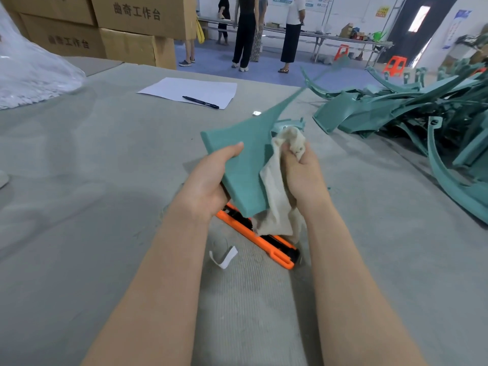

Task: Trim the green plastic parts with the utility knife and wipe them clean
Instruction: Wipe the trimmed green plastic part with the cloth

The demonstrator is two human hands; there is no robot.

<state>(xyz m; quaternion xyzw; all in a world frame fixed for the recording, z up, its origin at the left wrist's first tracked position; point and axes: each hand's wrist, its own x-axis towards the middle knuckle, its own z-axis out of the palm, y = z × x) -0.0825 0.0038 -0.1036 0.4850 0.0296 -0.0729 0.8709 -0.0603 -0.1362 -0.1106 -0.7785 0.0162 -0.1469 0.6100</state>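
Observation:
My left hand (208, 180) grips the wide end of a long green plastic part (245, 157), whose narrow tip points away to the upper right. My right hand (301, 170) holds a bunched cream cloth (277, 191) against the part's right edge, and the cloth hangs down below my fingers. An orange utility knife (266, 247) lies on the grey table cover (105, 167) under both hands, partly hidden by the cloth and the part.
A pile of green plastic parts (422, 114) fills the table's right side. A white sheet with a black pen (200, 101) lies ahead, a clear plastic bag (31, 70) at far left, a white scrap (224, 257) near the knife. Cardboard boxes (132, 27) and standing people (245, 30) are beyond.

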